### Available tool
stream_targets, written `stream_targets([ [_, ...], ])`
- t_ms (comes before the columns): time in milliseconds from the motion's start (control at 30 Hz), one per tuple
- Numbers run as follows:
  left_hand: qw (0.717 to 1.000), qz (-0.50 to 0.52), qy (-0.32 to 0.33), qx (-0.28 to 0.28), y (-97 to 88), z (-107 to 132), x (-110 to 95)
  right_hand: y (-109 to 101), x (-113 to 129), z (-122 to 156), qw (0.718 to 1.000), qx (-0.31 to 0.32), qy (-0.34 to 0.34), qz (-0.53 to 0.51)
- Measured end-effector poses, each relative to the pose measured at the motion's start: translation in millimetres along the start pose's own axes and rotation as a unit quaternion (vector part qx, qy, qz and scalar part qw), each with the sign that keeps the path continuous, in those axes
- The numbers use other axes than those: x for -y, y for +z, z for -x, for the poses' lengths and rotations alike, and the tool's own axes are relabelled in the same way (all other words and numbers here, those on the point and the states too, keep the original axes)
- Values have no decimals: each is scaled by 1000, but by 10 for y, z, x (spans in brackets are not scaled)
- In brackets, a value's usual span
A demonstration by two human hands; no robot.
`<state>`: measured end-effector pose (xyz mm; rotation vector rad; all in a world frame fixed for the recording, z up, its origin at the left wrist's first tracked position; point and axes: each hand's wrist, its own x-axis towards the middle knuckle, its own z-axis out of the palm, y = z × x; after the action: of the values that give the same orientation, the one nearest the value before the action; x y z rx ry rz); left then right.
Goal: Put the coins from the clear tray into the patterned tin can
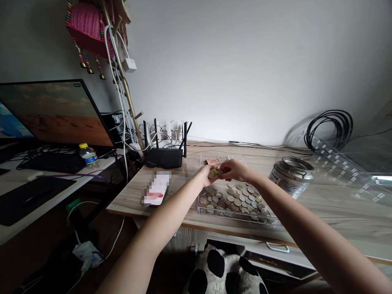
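Many loose coins [235, 201] lie spread over the floor of a clear plastic tray [203, 211] on the wooden desk. Above the tray's left part, my left hand [208, 176] is curled around several coins, some of them brassy. My right hand [234, 170] meets it from the right, its fingers pinched together at the coins; what exactly sits between those fingertips is too small to make out. Behind my hands, a reddish banknote [212, 161] lies at the tray's far side.
Left of the tray lies a phone [157, 190], with a black router [163, 157] behind it. A silver metal can [290, 176] stands on the right. Farther right are coiled black cable [329, 126] and a clear plastic panel [346, 171]. A spotted plush [226, 271] is below the desk edge.
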<state>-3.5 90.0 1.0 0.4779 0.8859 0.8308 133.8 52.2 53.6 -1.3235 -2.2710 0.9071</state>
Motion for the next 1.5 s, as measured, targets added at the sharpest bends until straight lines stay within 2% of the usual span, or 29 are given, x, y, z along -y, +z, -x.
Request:
stream_targets([
  [67, 999, -49, 9, -6, 4, 2, 4, -3, 68, -51, 1000, -2, 5, 10],
  [233, 985, -123, -26, 121, 24, 22, 22, 15, 119, -97, 999, -22, 25, 27],
  [400, 970, -162, -53, 175, 31, 79, 8, 36, 28, -128, 999, -19, 27, 32],
  [467, 969, -159, -50, 181, 24, 83, 1, 32, 7, -123, 996, -53, 23, 64],
  [533, 971, -152, -50, 175, 17, 75, -1, 20, 19, -68, 986, -120, 27, 108],
  [600, 975, -141, -51, 162, 13, 61, 1, -10, 66, 64, 969, -202, 18, 144],
  [700, 983, -125, -43, 124, 17, 45, 7, -138, 161, 415, 933, -312, 5, 180],
  [833, 985, -111, -39, 122, 15, 35, 18, -562, 126, 964, 848, -458, 62, 261],
  [900, 985, -104, -35, 132, 9, 33, 23, -824, -16, 1159, 813, -485, 118, 301],
  [967, 986, -103, -32, 131, 5, 34, 26, -1037, -206, 1272, 810, -459, 174, 320],
  [1033, 987, -105, -28, 122, 5, 40, 27, -1164, -385, 1316, 838, -397, 206, 313],
  [1133, 988, -114, -16, 106, 7, 50, 27, -1224, -541, 1306, 875, -327, 209, 291],
  [1333, 987, -118, -10, 111, 0, 41, 21, -1277, -518, 1220, 904, -262, 177, 289],
  [1500, 987, -120, -10, 109, -1, 16, 20, -1351, -503, 1216, 916, -223, 190, 273],
])
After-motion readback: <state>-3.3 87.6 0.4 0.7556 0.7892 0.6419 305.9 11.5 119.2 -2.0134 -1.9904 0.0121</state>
